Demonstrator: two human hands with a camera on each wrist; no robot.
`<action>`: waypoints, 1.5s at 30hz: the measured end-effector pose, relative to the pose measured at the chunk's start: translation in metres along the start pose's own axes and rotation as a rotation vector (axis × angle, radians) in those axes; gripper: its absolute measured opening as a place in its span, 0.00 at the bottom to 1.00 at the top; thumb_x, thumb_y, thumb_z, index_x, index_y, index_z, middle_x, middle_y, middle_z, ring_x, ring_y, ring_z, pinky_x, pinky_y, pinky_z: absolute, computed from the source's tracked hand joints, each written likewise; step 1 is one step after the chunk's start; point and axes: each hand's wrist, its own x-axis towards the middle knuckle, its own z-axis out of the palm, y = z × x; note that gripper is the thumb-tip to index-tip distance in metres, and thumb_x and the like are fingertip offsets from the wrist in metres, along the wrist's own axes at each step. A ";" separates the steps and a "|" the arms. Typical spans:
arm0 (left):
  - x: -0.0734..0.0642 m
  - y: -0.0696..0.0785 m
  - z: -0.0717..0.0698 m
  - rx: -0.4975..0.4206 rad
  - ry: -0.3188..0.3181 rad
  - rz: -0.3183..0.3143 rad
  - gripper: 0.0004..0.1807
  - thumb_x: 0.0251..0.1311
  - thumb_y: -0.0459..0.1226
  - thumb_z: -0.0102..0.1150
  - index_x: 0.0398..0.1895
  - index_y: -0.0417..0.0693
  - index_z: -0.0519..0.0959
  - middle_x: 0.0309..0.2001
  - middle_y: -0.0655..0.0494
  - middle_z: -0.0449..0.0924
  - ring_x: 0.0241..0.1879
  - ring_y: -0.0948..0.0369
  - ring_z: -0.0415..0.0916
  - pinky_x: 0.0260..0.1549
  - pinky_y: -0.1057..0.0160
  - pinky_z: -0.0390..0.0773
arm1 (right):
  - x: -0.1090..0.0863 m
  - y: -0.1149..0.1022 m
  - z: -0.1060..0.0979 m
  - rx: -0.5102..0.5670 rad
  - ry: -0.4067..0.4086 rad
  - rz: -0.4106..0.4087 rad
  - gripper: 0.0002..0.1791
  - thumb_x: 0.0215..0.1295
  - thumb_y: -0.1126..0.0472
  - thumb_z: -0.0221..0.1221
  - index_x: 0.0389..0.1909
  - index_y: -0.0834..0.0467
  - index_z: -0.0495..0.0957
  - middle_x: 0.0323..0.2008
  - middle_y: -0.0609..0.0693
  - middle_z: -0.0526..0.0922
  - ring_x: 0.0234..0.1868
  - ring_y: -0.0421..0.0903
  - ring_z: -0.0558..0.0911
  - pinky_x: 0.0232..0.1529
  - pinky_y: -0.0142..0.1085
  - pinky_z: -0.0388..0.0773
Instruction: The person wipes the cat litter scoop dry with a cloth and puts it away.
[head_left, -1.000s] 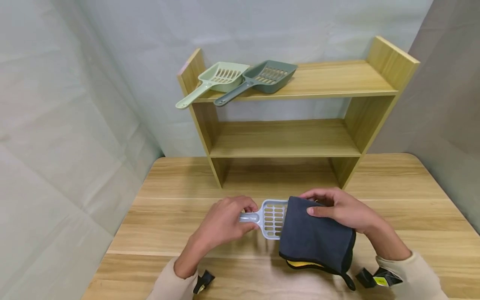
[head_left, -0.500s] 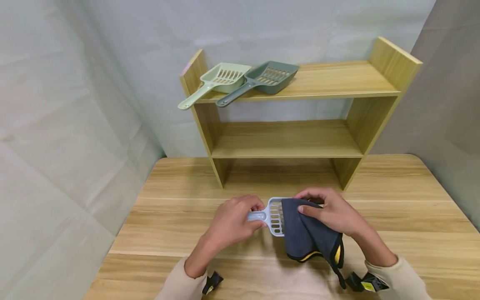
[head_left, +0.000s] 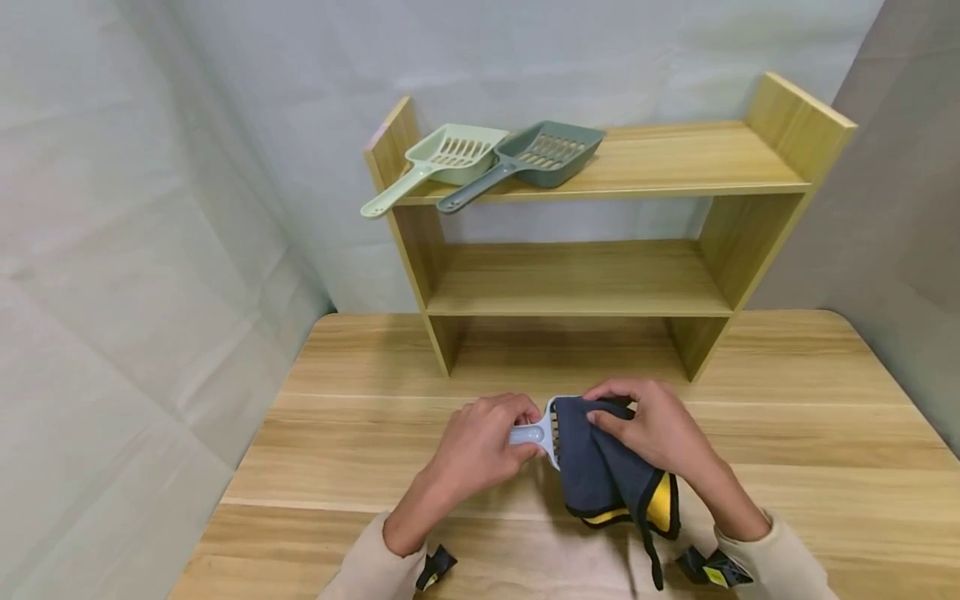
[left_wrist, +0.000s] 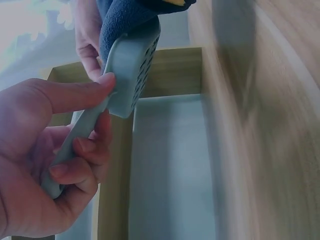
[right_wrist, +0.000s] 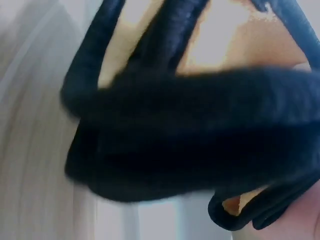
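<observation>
My left hand (head_left: 483, 442) grips the handle of a pale blue slotted litter scoop (head_left: 546, 430), its thumb along the neck in the left wrist view, where the scoop (left_wrist: 131, 70) is seen edge-on. A dark grey cloth (head_left: 592, 467) with black edging and a yellow underside drapes over most of the scoop's head. My right hand (head_left: 656, 425) pinches the cloth against the scoop near its far edge, thumb on top and fingers behind. In the right wrist view, blurred black cloth edges (right_wrist: 190, 105) hide most of that hand. The cloth's loop hangs down toward the table.
A wooden shelf (head_left: 577, 279) stands at the back of the wooden table (head_left: 322, 467). On its top board lie a light green litter scoop (head_left: 453, 152) and a dark green litter scoop (head_left: 551, 154), handles jutting over the front edge. Pale fabric walls (head_left: 150, 250) surround the table.
The right hand has slid the cloth left along the scoop, covering more of its slots. The left hand and scoop have shifted slightly right. More yellow underside shows at the cloth's lower right.
</observation>
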 end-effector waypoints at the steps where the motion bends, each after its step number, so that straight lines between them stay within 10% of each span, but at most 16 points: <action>1: 0.000 0.000 0.000 -0.003 0.001 -0.002 0.15 0.54 0.44 0.85 0.40 0.55 0.86 0.34 0.64 0.86 0.28 0.68 0.75 0.26 0.67 0.72 | 0.000 0.001 -0.001 -0.026 0.019 -0.009 0.11 0.64 0.64 0.75 0.45 0.46 0.92 0.45 0.45 0.93 0.43 0.46 0.90 0.44 0.40 0.82; 10: 0.000 -0.009 -0.008 -0.057 0.019 -0.032 0.15 0.52 0.41 0.85 0.39 0.55 0.86 0.34 0.64 0.86 0.30 0.68 0.76 0.29 0.65 0.75 | 0.000 0.008 -0.015 -0.075 0.107 -0.022 0.13 0.60 0.66 0.78 0.44 0.49 0.93 0.42 0.47 0.94 0.44 0.48 0.91 0.45 0.50 0.85; 34: 0.003 0.001 0.001 -0.028 -0.007 -0.033 0.16 0.53 0.44 0.85 0.40 0.54 0.87 0.33 0.63 0.86 0.28 0.68 0.74 0.26 0.68 0.71 | -0.001 -0.005 0.015 0.011 0.088 -0.008 0.13 0.60 0.66 0.78 0.42 0.46 0.93 0.42 0.43 0.94 0.41 0.41 0.88 0.41 0.34 0.78; 45: 0.002 -0.003 0.000 -0.045 0.004 -0.039 0.15 0.53 0.43 0.85 0.39 0.55 0.87 0.32 0.63 0.86 0.28 0.68 0.75 0.26 0.67 0.72 | -0.001 -0.005 0.022 -0.128 0.180 -0.068 0.12 0.56 0.67 0.79 0.40 0.51 0.93 0.41 0.48 0.94 0.42 0.49 0.93 0.42 0.46 0.88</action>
